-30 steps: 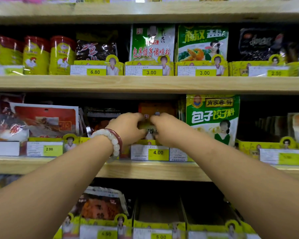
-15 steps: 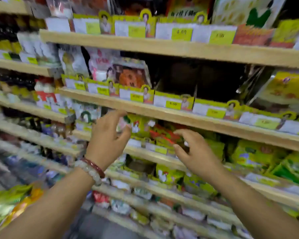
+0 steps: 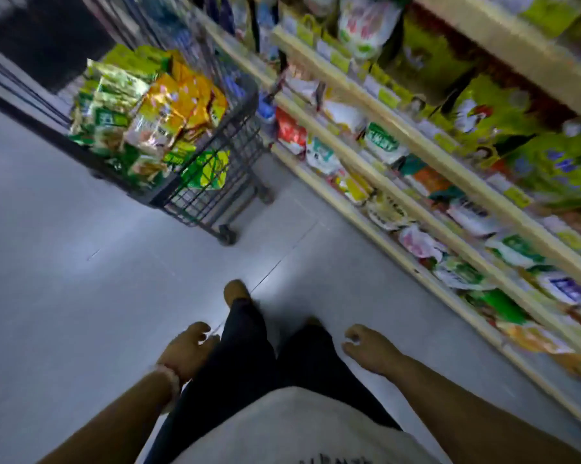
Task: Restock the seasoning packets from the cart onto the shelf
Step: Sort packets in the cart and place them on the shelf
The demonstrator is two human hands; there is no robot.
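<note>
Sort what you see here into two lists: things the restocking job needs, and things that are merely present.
Needed: seasoning packets piled in the wire cart; shelf; left hand and right hand, both holding nothing.

Merely present: grey floor; bead bracelet.

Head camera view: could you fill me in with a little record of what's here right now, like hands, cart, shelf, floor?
left hand: empty, fingers loosely curled, hanging beside the leg
right hand: empty, fingers loosely curled, hanging beside the other leg
cart: dark wire cart ahead on the left, standing on the floor beside the shelf
seasoning packets: green, yellow and orange packs piled in the cart
shelf: wooden tiers on the right, full of packets
floor: pale grey
sharpness: blurred, labels unreadable
</note>
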